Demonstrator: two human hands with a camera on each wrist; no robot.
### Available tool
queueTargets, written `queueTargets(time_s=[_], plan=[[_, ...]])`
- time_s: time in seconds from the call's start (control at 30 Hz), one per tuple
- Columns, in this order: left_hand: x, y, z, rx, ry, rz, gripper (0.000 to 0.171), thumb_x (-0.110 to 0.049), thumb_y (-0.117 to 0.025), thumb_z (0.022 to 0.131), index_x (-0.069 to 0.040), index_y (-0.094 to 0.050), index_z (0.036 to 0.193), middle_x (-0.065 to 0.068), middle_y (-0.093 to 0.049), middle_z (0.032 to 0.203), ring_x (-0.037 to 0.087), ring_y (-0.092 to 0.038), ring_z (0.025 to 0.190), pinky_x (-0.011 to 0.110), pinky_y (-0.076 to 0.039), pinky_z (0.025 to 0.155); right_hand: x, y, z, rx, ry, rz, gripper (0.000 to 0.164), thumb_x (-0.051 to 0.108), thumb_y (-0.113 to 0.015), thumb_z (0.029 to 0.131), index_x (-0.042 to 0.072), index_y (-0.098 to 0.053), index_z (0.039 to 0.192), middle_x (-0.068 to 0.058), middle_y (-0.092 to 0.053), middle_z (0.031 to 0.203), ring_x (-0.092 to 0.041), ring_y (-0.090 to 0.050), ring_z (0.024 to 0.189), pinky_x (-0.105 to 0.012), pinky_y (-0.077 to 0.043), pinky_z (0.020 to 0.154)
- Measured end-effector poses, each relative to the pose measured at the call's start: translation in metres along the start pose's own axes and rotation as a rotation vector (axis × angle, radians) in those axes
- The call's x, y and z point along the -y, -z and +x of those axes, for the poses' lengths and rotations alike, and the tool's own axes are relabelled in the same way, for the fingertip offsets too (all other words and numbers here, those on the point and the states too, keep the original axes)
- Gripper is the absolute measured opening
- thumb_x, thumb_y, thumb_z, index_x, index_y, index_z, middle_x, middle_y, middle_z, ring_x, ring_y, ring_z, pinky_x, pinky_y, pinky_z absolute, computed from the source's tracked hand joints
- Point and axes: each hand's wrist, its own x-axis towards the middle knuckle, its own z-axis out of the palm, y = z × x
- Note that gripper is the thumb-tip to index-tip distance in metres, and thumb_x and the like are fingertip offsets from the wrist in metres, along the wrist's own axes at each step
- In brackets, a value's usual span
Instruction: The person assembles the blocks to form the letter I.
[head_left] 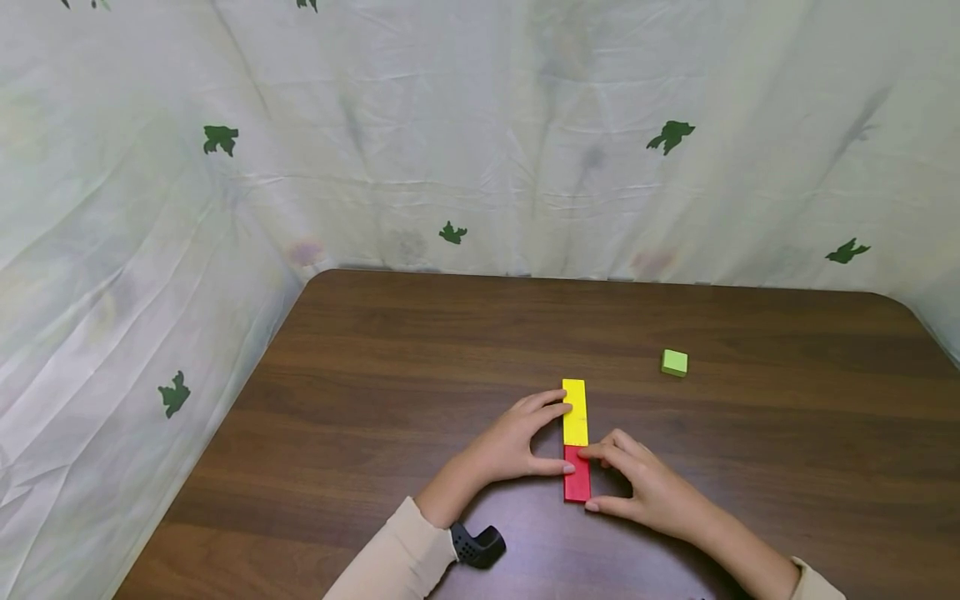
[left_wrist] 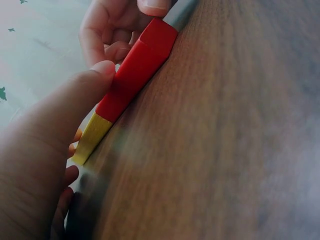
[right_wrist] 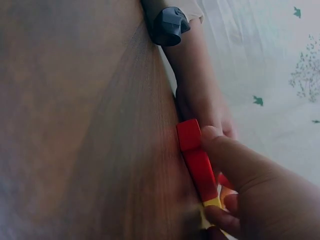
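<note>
A yellow block (head_left: 574, 412) and a red block (head_left: 577, 487) lie end to end in a straight line on the table, the yellow one farther away. From the left side, my left hand (head_left: 510, 442) touches both: two fingertips rest on the yellow block and the thumb lies against the red one. My right hand (head_left: 652, 487) holds the red block from the right, its index finger near the joint with the yellow block and its thumb at the near end. In the left wrist view the red block (left_wrist: 135, 70) lies flat, with the yellow block (left_wrist: 92, 136) beyond it.
A small light green block (head_left: 674, 362) sits farther back to the right, apart from the others. The brown wooden table (head_left: 420, 333) is bordered by a pale curtain (head_left: 480, 125) with green bird shapes. A black wrist device (head_left: 480, 547) is at the left sleeve.
</note>
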Motion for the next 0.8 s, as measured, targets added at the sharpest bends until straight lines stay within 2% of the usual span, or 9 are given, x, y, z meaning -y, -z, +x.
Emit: queueTargets(time_s=[0.27, 0.5, 0.8], plan=[[0.001, 0.0, 0.0, -0.006, -0.002, 0.001, 0.073, -0.051, -0.066, 0.074, -0.017, -0.043, 0.134, -0.001, -0.031, 0.141, 0.016, -0.029, 0.126, 0.036, -0.033, 0.098, 0.0, 0.007, 0.005, -0.048, 0.01, 0.022, 0.044, 0.021, -0.074, 0.074, 0.011, -0.057, 0.114, 0.004, -0.057, 0.108, -0.01, -0.054, 0.098, -0.017, -0.04, 0.086], [0.001, 0.0, 0.0, -0.003, 0.007, 0.0, 0.072, -0.05, -0.066, 0.074, -0.017, -0.044, 0.133, -0.001, -0.031, 0.141, 0.017, -0.03, 0.126, 0.036, -0.033, 0.097, 0.002, 0.014, 0.013, -0.153, 0.05, -0.077, 0.054, 0.011, -0.079, 0.066, 0.005, -0.058, 0.116, -0.002, -0.059, 0.112, -0.018, -0.057, 0.1, -0.017, -0.039, 0.088], [0.0, 0.0, 0.0, 0.006, 0.01, 0.004, 0.072, -0.05, -0.067, 0.074, -0.016, -0.044, 0.133, -0.001, -0.031, 0.141, 0.017, -0.03, 0.126, 0.035, -0.033, 0.098, -0.007, 0.029, 0.02, -0.196, 0.013, -0.138, 0.061, 0.012, -0.079, 0.064, 0.004, -0.055, 0.121, -0.006, -0.058, 0.116, -0.02, -0.055, 0.104, -0.015, -0.035, 0.091]])
